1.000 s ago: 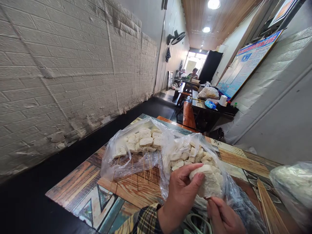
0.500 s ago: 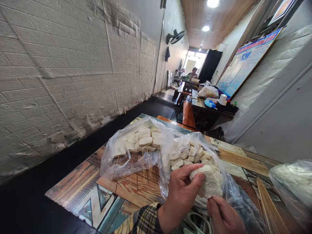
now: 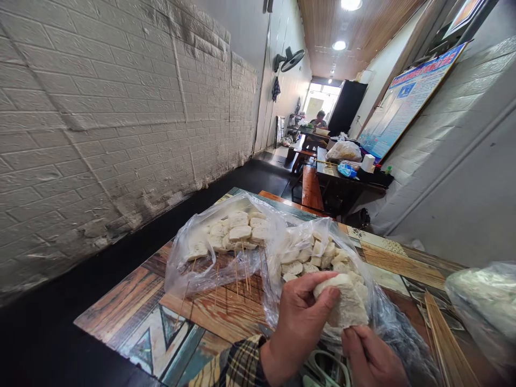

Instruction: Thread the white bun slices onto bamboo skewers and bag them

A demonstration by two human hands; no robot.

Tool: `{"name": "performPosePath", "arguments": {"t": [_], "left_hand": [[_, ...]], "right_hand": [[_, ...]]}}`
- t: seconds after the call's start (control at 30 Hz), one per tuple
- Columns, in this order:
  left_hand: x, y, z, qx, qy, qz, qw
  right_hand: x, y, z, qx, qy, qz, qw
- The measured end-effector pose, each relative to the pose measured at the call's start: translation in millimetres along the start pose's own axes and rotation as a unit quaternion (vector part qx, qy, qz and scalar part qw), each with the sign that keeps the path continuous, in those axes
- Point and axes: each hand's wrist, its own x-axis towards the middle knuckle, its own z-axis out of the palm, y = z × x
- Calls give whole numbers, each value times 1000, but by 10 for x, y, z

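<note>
My left hand (image 3: 302,317) grips a stack of off-white, spongy food slices (image 3: 347,303) between thumb and fingers. Below the stack, my right hand (image 3: 371,352) is closed in a pinch at its lower edge, on what looks like a thin bamboo skewer, mostly hidden by the fingers. Loose slices (image 3: 310,255) fill an open clear plastic bag (image 3: 276,274) just behind my hands. To the left, another clear bag (image 3: 177,269) holds skewered slices (image 3: 239,226), their bamboo sticks (image 3: 236,271) pointing towards me.
Pale green scissor handles (image 3: 328,368) lie under my hands on the patterned wooden table (image 3: 133,306). A bundle of bamboo skewers (image 3: 447,344) rests at the right, beside a filled plastic bag (image 3: 484,301). Further back are a bench (image 3: 312,188), a cluttered table and a seated person (image 3: 320,119).
Almost nothing differs. Both hands keep their hold, and the stack of slices has tilted very slightly. The view has shifted a little.
</note>
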Motion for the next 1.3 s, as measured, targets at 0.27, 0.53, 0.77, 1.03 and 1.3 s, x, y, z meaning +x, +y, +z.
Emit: {"name": "performPosePath", "arguments": {"t": [0.27,0.53,0.77,1.03,1.3], "left_hand": [[11,-12,1,2,-6,4,1000],[94,-135,-32,-76,14,-35,996],[268,-165,-126,-137,70,-53,987],[283,-158,-58,-128,60,-56,988],[260,-191,-3,-125,38,-75,989]], "right_hand": [[-11,-35,-2,-3,-2,28,1000],[66,-76,10,108,-67,57,990],[192,-87,64,169,-125,44,977],[229,-109,66,160,-63,-12,985],[254,-115,60,139,-29,-57,988]]}}
